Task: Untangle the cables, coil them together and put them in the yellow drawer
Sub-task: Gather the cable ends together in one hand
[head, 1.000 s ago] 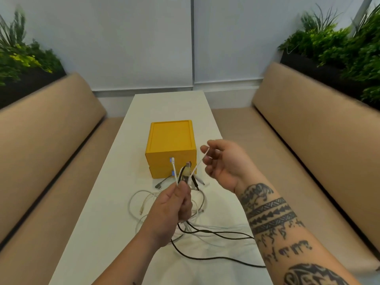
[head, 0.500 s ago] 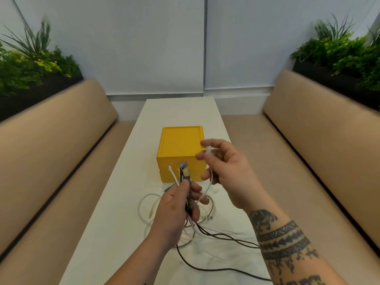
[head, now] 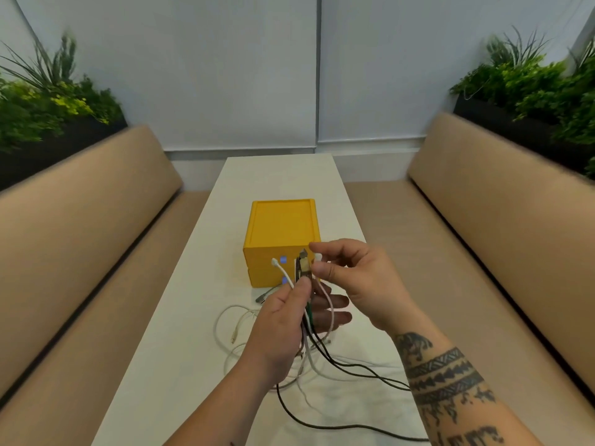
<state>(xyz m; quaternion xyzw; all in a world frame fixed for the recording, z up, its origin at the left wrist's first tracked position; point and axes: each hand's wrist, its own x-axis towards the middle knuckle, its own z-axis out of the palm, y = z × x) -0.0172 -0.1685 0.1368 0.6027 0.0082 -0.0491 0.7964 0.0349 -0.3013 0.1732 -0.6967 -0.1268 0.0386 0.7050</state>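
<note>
My left hand (head: 279, 326) is raised above the white table (head: 180, 317) and grips a bunch of white and black cables (head: 304, 284) with their plug ends pointing up. My right hand (head: 357, 278) pinches the white plug end of one pale cable (head: 318, 257) right beside that bunch. The rest of the cables (head: 325, 371) trail down in loose loops on the table under my hands. The yellow drawer box (head: 280, 230) stands shut just behind my hands, with two drawer fronts facing me.
A loose metal plug (head: 264, 297) lies at the foot of the box. Beige benches (head: 96, 239) run along both sides of the narrow table, with planters (head: 48, 101) behind their backrests. The table ends at a white wall.
My right hand has moved left with the white plug end until it is next to the bunch in my left hand. My view has shifted slightly.
</note>
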